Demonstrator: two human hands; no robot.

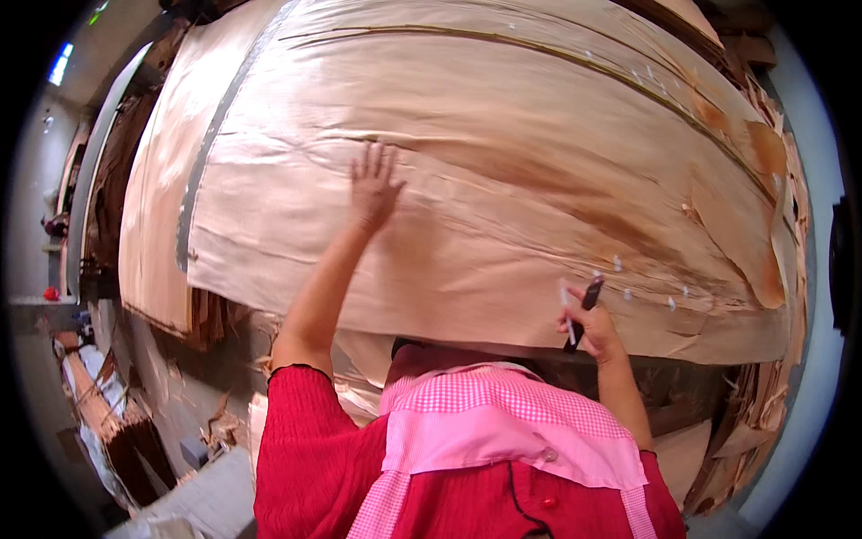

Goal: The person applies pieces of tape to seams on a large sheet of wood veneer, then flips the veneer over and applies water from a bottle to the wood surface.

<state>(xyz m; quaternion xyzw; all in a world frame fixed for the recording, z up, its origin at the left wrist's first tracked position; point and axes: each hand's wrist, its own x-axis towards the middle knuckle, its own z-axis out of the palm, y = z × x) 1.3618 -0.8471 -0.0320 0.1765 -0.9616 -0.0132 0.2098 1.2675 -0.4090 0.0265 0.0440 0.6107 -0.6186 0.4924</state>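
Observation:
A wide, pale wood veneer sheet lies on a stack before me, with wrinkles, darker streaks, long splits and small white tabs along the cracks at the right. My left hand rests on its middle, fingers spread and palm down. Near the sheet's front edge at the right, my right hand grips a long black tool, with a thin white strip between its fingers; I cannot make out exactly what either is. A torn, curled flap shows at the sheet's right end.
Another veneer stack stands at the left, beyond a grey strip. Bundled offcuts lie at the lower left near a pale ledge. Ragged veneer edges run down the right, beside a light blue wall.

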